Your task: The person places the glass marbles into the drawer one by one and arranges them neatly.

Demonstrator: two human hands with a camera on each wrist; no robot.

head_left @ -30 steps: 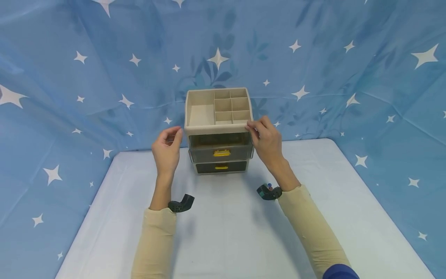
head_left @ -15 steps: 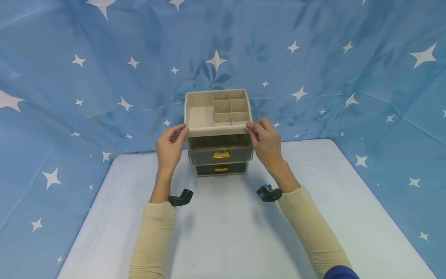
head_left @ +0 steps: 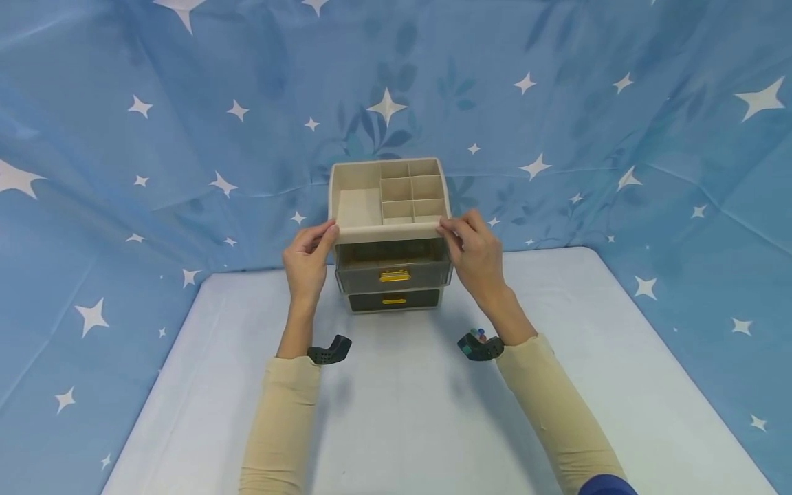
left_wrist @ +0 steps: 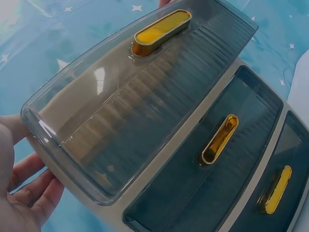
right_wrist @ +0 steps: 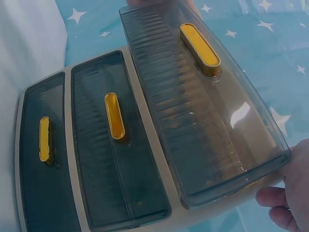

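Observation:
A beige desktop drawer organizer [head_left: 359, 206] stands at the back of the table, with a divided open tray on top. Its see-through grey drawers have gold handles. The top drawer [left_wrist: 145, 96] juts out past the two drawers below it. My left hand [head_left: 304, 265] pinches the front left corner with thumb and forefinger. At the front right corner, my right hand [head_left: 475, 251] pinches the same way. In the wrist views the other left fingers [left_wrist: 46, 191] and right fingers [right_wrist: 273, 197] lie beside the organizer's sides, their tips partly hidden.
The organizer stands on a white-covered table [head_left: 396, 412], close to a blue star-patterned cloth [head_left: 247, 137] hanging behind and at the sides. A wrist camera [head_left: 331, 350] is worn on the left arm, and another camera [head_left: 481, 347] on the right.
My left hand has moved right and slightly inward, from just beside the organizer onto its front left corner. My right hand has stayed at the right corner.

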